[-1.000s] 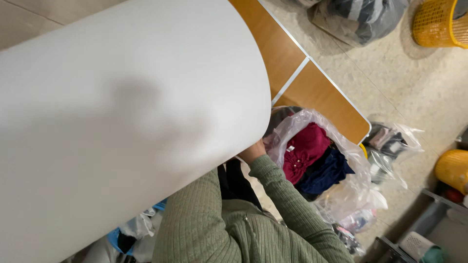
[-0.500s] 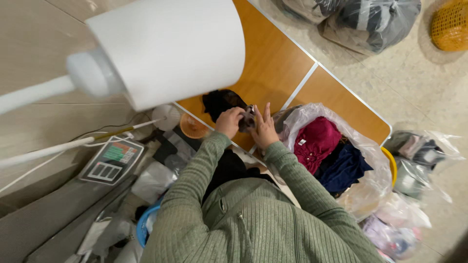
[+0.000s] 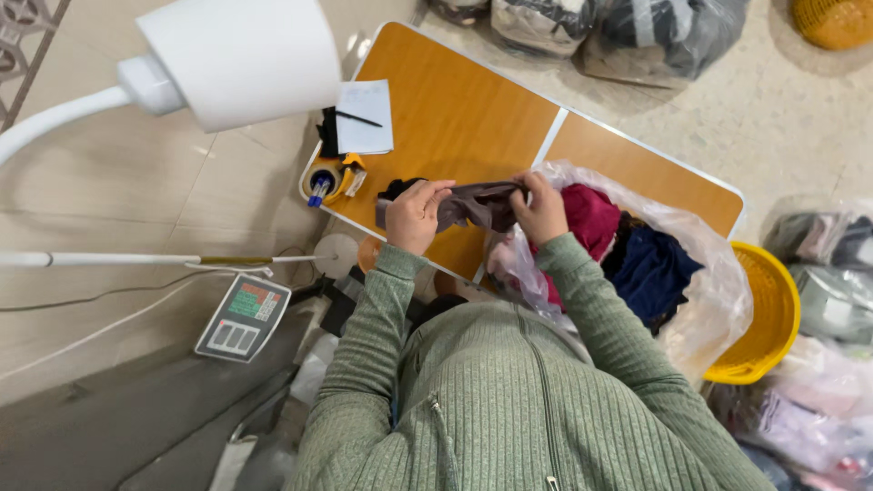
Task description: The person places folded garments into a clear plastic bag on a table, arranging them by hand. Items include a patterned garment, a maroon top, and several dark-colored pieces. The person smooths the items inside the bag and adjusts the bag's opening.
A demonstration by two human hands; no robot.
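Both my hands hold a small grey-brown garment (image 3: 477,204) stretched between them over the near edge of an orange-brown table (image 3: 455,109). My left hand (image 3: 414,214) grips its left end. My right hand (image 3: 542,207) grips its right end, just beside a clear plastic bag (image 3: 700,273) holding red, pink and dark blue clothes. My green ribbed sleeves fill the lower part of the view.
A white lamp head (image 3: 241,59) on a white arm hangs at upper left. A sheet of paper with a pen (image 3: 364,116) and a tape dispenser (image 3: 329,179) lie on the table's left end. A yellow basket (image 3: 768,314), several bagged clothes and a scale display (image 3: 244,316) surround it.
The view has swung, so the lamp head no longer covers the scene. My hands have come up to the table edge and pulled the garment out flat between them.
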